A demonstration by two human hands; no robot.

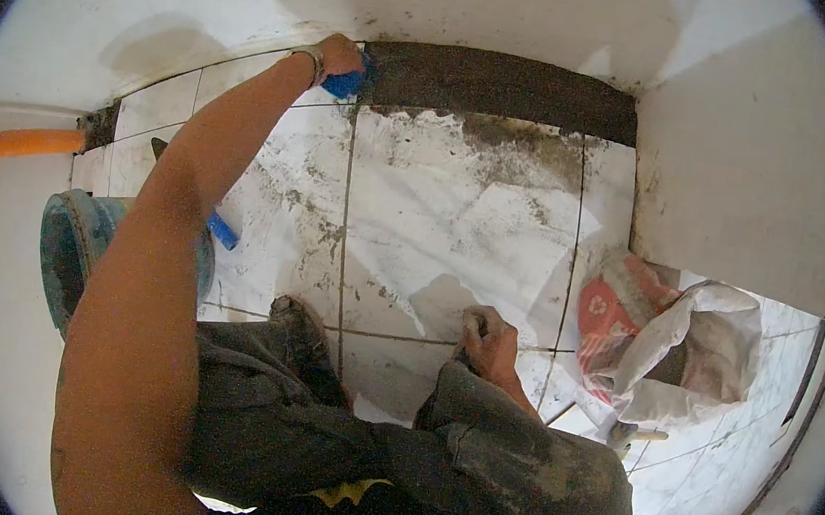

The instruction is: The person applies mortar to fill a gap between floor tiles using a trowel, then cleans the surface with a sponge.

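Note:
My left hand (336,53) reaches to the foot of the back wall, its fingers closed on a blue sponge (343,84). The sponge presses on the white floor tile (287,159) edge, at the left end of a dark, untiled strip (501,84). Curled over my right knee is my right hand (491,346), closed; whether anything is inside it is hidden. Grey smears of mortar or grout lie on the white tiles between my hands and the strip.
A teal bucket (62,246) stands at the left, partly behind my left arm, with a blue handle-like piece (222,230) beside it. An orange pipe (17,146) meets the left corner. At the right is an open red-and-white sack (618,314) of grey powder.

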